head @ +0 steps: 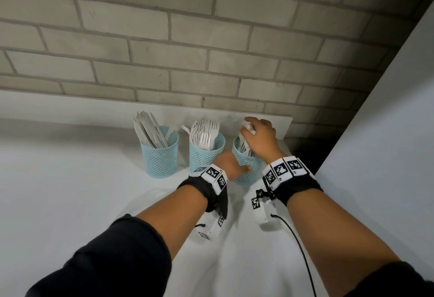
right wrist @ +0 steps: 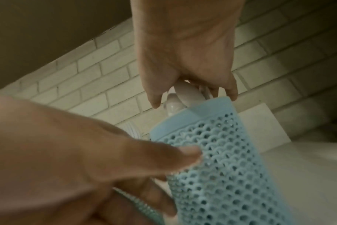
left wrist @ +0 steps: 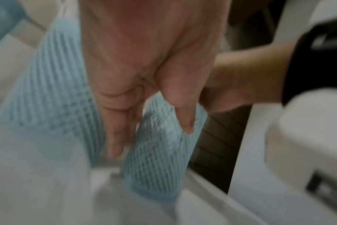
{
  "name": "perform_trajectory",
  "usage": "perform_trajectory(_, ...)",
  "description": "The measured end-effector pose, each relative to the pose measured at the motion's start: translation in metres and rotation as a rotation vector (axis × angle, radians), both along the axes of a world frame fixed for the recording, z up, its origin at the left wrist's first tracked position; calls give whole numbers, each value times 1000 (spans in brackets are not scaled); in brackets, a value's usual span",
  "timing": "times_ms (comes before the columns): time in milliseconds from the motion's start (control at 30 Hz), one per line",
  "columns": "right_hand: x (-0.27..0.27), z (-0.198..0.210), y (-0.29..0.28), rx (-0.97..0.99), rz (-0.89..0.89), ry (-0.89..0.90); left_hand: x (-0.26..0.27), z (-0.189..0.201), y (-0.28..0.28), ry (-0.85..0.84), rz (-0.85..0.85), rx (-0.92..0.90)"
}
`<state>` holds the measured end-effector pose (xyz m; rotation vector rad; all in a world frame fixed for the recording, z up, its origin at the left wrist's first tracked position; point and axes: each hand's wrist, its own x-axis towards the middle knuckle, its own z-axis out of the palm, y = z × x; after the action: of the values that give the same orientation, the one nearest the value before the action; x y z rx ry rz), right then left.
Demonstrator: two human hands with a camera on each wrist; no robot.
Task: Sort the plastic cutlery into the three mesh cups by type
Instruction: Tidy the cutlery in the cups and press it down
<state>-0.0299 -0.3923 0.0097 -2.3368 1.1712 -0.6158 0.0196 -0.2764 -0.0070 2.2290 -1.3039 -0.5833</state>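
Observation:
Three blue mesh cups stand in a row by the wall. Knives fill the left cup (head: 160, 155), forks the middle cup (head: 203, 155). My left hand (head: 237, 170) grips the side of the right cup (head: 246, 174), its thumb (left wrist: 183, 118) pressed on the mesh (left wrist: 158, 159). My right hand (head: 251, 130) sits over that cup's mouth, fingers curled round the bowls of the white spoons (head: 245, 146). The right wrist view shows the spoon bowls (right wrist: 185, 94) under my right hand (right wrist: 192, 97) at the cup's rim (right wrist: 208, 109). The spoon handles are hidden inside the cup.
A brick wall (head: 211, 50) and a low white ledge (head: 70, 106) run behind the cups. A tall white panel (head: 387, 132) stands at the right, with a dark gap (head: 303, 153) beside the right cup. White tabletop (head: 70, 191) spreads to the left and front.

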Motion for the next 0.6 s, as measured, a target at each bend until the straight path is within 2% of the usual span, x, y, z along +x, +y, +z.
perform_trajectory(100, -8, 7, 7, -66, -83, -51, 11, 26, 23, 25, -178, 182)
perform_trajectory(200, -12, 15, 22, -207, -115, -182, 31, 41, 44, -24, -98, 241)
perform_trajectory(300, -13, 26, 46, -282, 31, -421, 51, 54, 69, -175, 2, 225)
perform_trajectory(367, -13, 28, 68, -283, 210, -461, 61, 55, 89, -252, 69, 256)
perform_trajectory(500, -13, 19, 112, -191, 482, -297, 78, 37, 127, -264, 205, 370)
perform_trajectory(600, -9, 6, 133, 37, 530, 40, 79, 20, 149, -180, 270, 367)
